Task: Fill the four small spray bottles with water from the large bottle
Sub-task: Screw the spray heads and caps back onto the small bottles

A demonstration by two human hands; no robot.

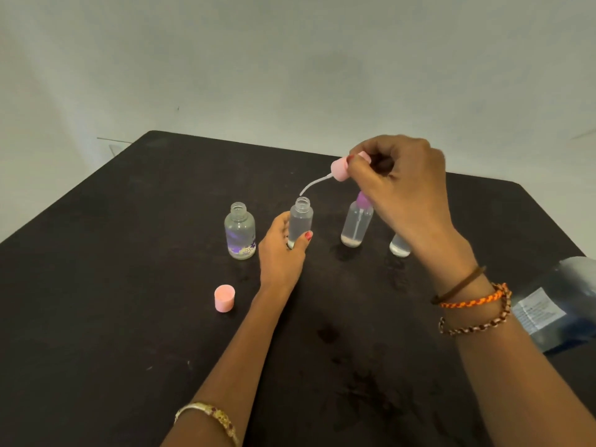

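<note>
Near the middle of the dark desk, head view: four small spray bottles stand in a rough row, well back from the near edge.

- Left hand grips the second bottle from the left, fingers and thumb wrapped low round it. Judged: a steadying hold, keeping the open neck upright and still for the pump.
- Right hand pinches a pink spray pump by its collar, tilted, dip tube curving down with its tip just above that bottle's mouth. Judged: the tube is being lined up to go in; held high so the tube clears the rim.
- Flower-printed bottle, leftmost, open-necked, no pump on it.
- Third bottle carries a purple pump; fourth bottle mostly hidden behind the right wrist, top unseen.
- Pink cap sits mouth-up toward the near-left, apart from the bottles. Likely parked clear of the work.
- Large bottle at the right edge, only partly in frame, within the right arm's reach.
- Fill levels hard to read; the clear bottles look to hold liquid.
</note>
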